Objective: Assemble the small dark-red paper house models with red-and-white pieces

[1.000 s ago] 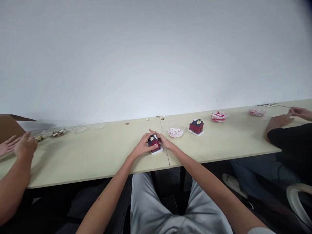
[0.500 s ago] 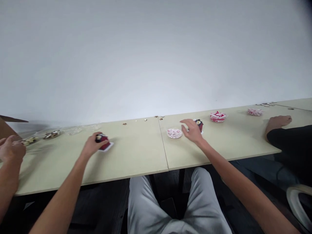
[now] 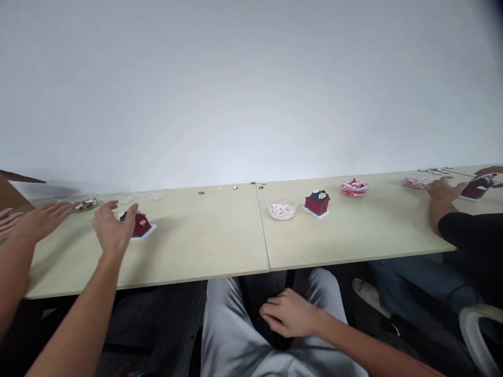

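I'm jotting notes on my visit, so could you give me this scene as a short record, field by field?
Left hand: at the left red house, grip unclear
Right hand: over the lap, fingers curled
Middle red house: on the table, right of a bowl of red-and-white pieces
Far right: another person's hands near a third red house

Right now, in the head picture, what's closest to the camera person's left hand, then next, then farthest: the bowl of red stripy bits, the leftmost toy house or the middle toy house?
1. Leftmost toy house: partly hidden behind the left hand.
2. Middle toy house: well off to the right.
3. Bowl of red stripy bits: even farther right.
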`<state>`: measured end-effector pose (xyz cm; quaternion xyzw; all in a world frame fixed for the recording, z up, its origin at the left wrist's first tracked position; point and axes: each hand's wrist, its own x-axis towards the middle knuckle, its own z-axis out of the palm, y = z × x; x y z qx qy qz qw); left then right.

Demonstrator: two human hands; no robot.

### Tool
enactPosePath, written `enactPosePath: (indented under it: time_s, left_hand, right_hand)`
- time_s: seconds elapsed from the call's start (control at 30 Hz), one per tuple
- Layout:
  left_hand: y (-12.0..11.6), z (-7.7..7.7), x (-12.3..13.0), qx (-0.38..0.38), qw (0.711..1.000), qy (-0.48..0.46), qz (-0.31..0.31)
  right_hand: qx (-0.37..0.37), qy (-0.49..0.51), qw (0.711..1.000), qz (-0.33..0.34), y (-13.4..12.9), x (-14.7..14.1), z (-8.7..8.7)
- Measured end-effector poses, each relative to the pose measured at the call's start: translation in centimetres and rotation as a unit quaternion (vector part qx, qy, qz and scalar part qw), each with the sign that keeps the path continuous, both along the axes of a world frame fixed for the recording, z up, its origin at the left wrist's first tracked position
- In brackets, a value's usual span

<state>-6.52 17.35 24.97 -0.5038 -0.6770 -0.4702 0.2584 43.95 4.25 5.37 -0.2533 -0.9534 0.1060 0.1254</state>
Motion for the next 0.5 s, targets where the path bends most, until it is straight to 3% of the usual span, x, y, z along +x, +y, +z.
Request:
enactPosePath:
  time_s: [0.1, 0.17, 0.27, 0.37, 0.43, 0.5]
  left_hand:
    - [0.1, 0.2, 7.4, 0.067, 0.991, 0.046, -0.106]
    - [0.8, -0.1, 13.5, 0.041, 0.975, 0.063, -0.211]
    - [2.3, -1.4, 22.4, -0.068, 0.915, 0.077, -0.391]
    - [4.3, -2.9, 30.1, -0.143, 0.838, 0.047, -0.525]
    - [6.1, -3.6, 34.4, -0.172, 0.794, 0.0, -0.584]
    - [8.2, -4.0, 37.9, -0.224, 0.765, -0.06, -0.601]
  right_hand:
    - [-0.087, -0.069, 0.991, -0.07, 1.1, -4.6, -4.5]
    - [-0.141, -0.073, 0.984, -0.085, 2.0, -6.6, -6.2]
    - [-0.155, -0.058, 0.982, -0.088, 1.8, -7.5, -7.0]
    - [-0.167, -0.049, 0.98, -0.099, 0.2, -7.1, -7.2]
    - [-0.18, -0.052, 0.976, -0.113, -0.9, -6.7, -7.6]
    - [-0.2, -0.05, 0.966, -0.155, -1.7, -6.5, -8.2]
